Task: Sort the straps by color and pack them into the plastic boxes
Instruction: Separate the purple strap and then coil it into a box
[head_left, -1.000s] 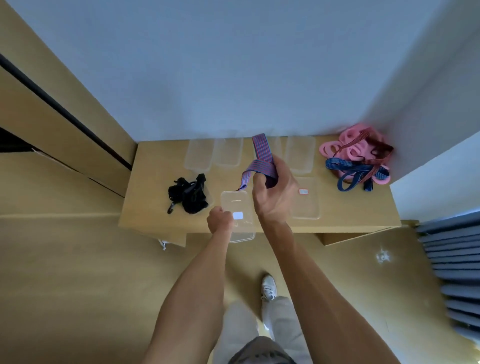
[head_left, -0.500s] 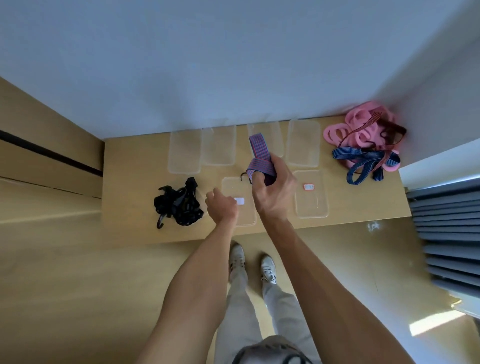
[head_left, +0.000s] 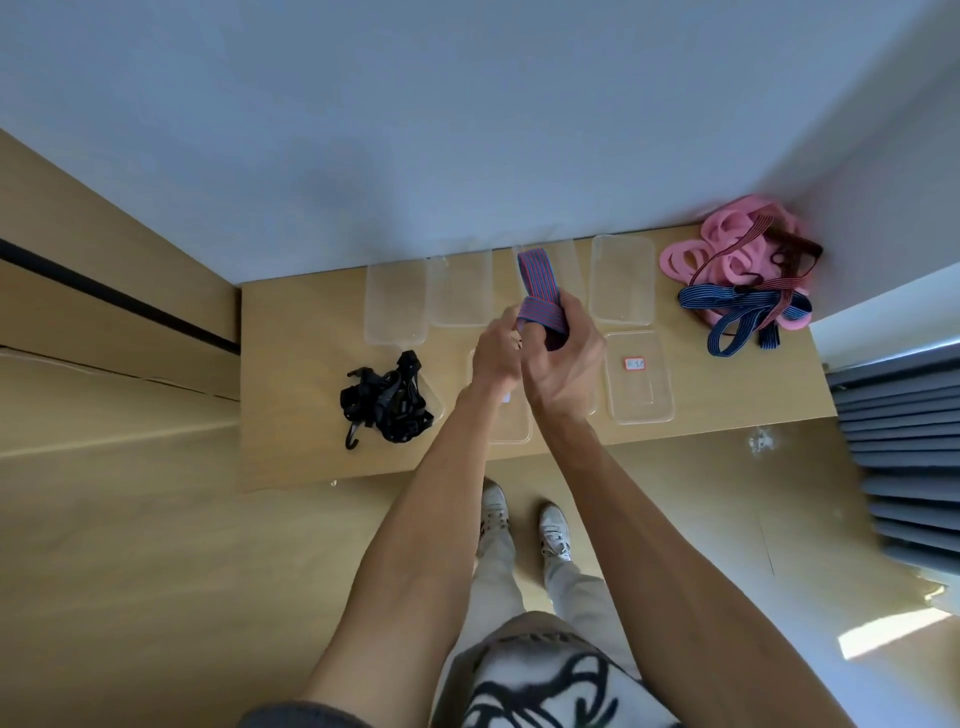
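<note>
Purple-and-red woven strap (head_left: 540, 304): held above the clear plastic boxes (head_left: 622, 278), right hand (head_left: 563, 364) fingers curled round its folded bundle, left hand (head_left: 496, 353) pinching one edge. Likely soft, light, springy (apt to unfold); grip across the folds.

Place: a plain room in a home or office is showing here; which one cannot be told.
Furniture: a light wooden table (head_left: 291, 364) is standing against a pale blue-white wall (head_left: 467, 130).
Floor: tan wood-look flooring (head_left: 156, 571) is running underneath.
Window side: grey pleated curtain (head_left: 904, 452) is hanging at right, sunlight falling nearby.
</note>
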